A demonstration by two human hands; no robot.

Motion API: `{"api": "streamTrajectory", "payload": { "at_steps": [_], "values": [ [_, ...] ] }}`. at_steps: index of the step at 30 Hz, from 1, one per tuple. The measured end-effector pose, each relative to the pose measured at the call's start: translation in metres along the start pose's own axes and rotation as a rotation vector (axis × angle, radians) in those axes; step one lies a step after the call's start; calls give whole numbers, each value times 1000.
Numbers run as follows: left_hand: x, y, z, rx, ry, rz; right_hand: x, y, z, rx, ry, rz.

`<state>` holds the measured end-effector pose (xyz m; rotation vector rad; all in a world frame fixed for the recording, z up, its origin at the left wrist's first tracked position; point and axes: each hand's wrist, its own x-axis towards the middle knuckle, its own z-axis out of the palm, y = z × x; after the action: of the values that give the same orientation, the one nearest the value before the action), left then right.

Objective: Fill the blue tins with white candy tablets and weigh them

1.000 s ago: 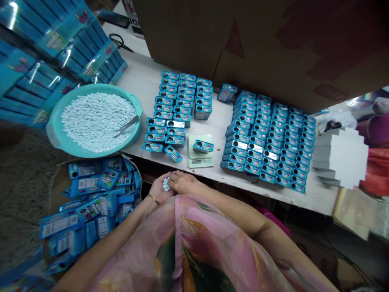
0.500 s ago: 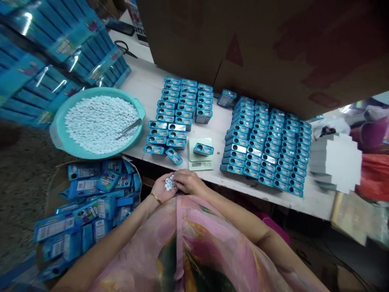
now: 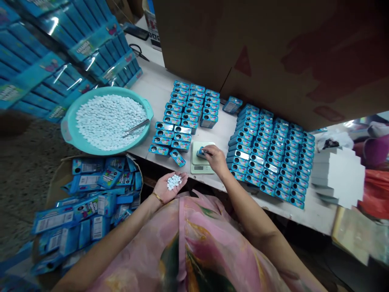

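My left hand point(image 3: 170, 187) lies palm up near the table's front edge, its fingers spread, with a small heap of pale blue candies point(image 3: 174, 182) resting on the palm. Over the small scale point(image 3: 202, 168) my right hand point(image 3: 216, 159) has its fingers pinched at the top of a blue tin point(image 3: 200, 152) standing on the scale's plate. What sits between those fingertips is too small to make out. A turquoise basin point(image 3: 69, 132) of the same candies, with a metal scoop point(image 3: 136, 127) in it, stands to the left.
Rows of blue tins point(image 3: 182, 136) stand left of the scale, larger rows point(image 3: 267, 154) to its right. A cardboard box point(image 3: 54, 182) of blue packs is at lower left. Behind rises a big carton point(image 3: 212, 44); scissors point(image 3: 139, 52) lie at the back. White card stacks point(image 3: 337, 174) are at right.
My right hand has left the left palm and moved up and right to the tin on the scale. The left palm has opened out, with the candies on it. The view has shifted slightly.
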<state>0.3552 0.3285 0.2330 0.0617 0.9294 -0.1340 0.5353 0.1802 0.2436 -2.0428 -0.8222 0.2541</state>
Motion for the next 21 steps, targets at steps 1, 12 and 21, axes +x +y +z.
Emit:
{"api": "streamTrajectory", "payload": {
  "at_steps": [1,12,21],
  "values": [
    [0,0,0,-2,4,1,-1,0,-2,-18,2,-11],
    [0,-3,5,48,-72,-68,-51,-75,36,-301,-498,-300],
    [-6,-2,-8,84,2,-72,-61,-78,63,-436,-609,-276]
  ]
}}
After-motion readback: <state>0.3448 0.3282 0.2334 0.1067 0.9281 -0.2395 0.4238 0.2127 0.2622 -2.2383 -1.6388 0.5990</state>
